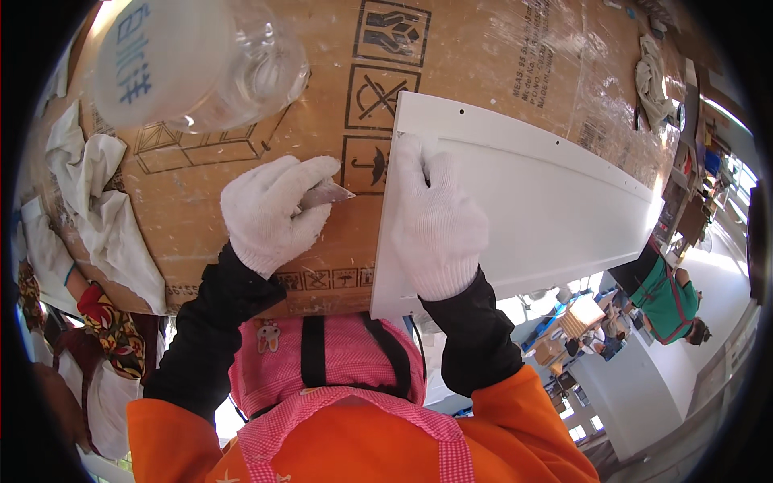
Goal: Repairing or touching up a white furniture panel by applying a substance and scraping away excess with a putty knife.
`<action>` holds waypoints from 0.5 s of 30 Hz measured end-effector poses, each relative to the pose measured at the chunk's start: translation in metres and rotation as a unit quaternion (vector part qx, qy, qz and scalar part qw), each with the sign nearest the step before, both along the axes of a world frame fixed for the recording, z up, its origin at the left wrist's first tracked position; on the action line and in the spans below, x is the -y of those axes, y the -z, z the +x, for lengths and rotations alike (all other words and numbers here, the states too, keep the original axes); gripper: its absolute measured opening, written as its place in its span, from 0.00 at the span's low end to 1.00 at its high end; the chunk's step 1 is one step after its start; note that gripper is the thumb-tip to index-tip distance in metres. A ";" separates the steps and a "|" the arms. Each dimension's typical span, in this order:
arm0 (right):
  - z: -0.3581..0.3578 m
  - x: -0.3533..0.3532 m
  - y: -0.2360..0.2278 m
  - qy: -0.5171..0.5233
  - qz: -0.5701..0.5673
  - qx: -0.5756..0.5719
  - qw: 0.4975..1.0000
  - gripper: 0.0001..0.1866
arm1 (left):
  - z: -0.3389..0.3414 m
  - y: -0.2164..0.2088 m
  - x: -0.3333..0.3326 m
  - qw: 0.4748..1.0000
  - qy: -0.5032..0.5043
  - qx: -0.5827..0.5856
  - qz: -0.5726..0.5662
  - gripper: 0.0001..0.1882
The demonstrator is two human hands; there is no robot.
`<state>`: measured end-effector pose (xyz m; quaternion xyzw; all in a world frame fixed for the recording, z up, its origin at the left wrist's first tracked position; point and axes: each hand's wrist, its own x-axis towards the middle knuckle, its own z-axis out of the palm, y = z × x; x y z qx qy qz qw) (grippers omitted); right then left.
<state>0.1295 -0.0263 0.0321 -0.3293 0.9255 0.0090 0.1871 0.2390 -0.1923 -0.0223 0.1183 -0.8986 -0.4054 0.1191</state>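
Observation:
Both my hands wear white knitted gloves. My left hand (274, 213) is closed around a small thin scraper blade (328, 194), whose pointed tip sticks out to the right, just short of the panel. A flat white panel (531, 209) with a raised ridge and small holes along its far edge lies on the cardboard. On the panel's left part rests my right hand (441, 225), its fingers curled together near the far left corner. Whether something small is pinched in those fingertips is hidden.
Printed cardboard (322, 40) covers the worktop. A clear plastic bottle (266, 68) with a whitish end stands at the far left. Crumpled white cloth (101, 205) lies along the left, near another person's patterned sleeve (113, 330). A person in green (664, 298) is farther off at right.

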 end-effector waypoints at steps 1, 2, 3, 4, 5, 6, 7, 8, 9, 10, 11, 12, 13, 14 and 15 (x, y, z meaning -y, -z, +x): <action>0.001 0.000 -0.001 -0.001 0.006 -0.003 1.000 0.25 | 0.000 0.000 0.000 1.000 0.000 -0.001 -0.001 0.20; 0.002 0.001 -0.001 -0.003 0.012 -0.006 1.000 0.25 | 0.000 -0.001 0.001 1.000 0.000 -0.005 0.000 0.20; 0.004 0.001 -0.001 -0.003 0.012 -0.007 1.000 0.25 | -0.001 0.000 0.000 1.000 0.002 -0.011 0.004 0.20; 0.005 0.002 -0.001 0.005 0.026 -0.010 1.000 0.24 | -0.001 0.000 0.000 1.000 0.002 -0.012 0.004 0.20; 0.006 0.002 -0.001 0.012 0.039 -0.012 0.999 0.23 | -0.002 0.000 0.000 1.000 0.002 -0.011 0.007 0.20; 0.007 0.001 -0.001 0.012 0.039 -0.012 0.999 0.23 | -0.002 -0.001 0.000 1.000 0.002 -0.010 0.009 0.21; 0.008 0.000 -0.001 0.011 0.027 -0.013 0.999 0.23 | -0.002 -0.002 0.001 1.000 0.002 -0.010 0.009 0.21; 0.008 -0.001 -0.002 0.010 0.015 -0.015 1.000 0.22 | -0.002 -0.003 0.001 1.000 0.003 -0.010 0.000 0.20; 0.009 -0.003 -0.004 0.011 0.017 -0.016 1.000 0.22 | -0.002 -0.002 0.001 1.000 0.005 -0.011 -0.006 0.20; 0.009 -0.006 -0.006 0.013 0.001 0.006 1.000 0.23 | -0.001 -0.001 0.001 1.000 0.006 -0.012 -0.005 0.20; 0.009 -0.010 -0.008 0.014 -0.014 0.029 0.999 0.25 | 0.000 0.002 0.000 1.000 0.005 -0.015 -0.003 0.20; 0.009 -0.015 -0.012 0.014 -0.015 0.027 0.999 0.25 | 0.000 0.002 0.001 1.000 0.003 -0.018 -0.003 0.20; 0.007 -0.023 -0.016 0.035 -0.069 0.057 0.995 0.25 | 0.000 0.001 0.001 1.000 0.003 -0.019 -0.004 0.20; 0.005 -0.029 -0.018 0.056 -0.123 0.087 0.987 0.25 | 0.000 0.001 0.002 1.000 0.001 -0.017 0.000 0.20; 0.000 -0.038 -0.016 0.057 -0.123 0.085 0.987 0.25 | -0.002 -0.001 0.001 1.000 0.001 -0.016 0.004 0.20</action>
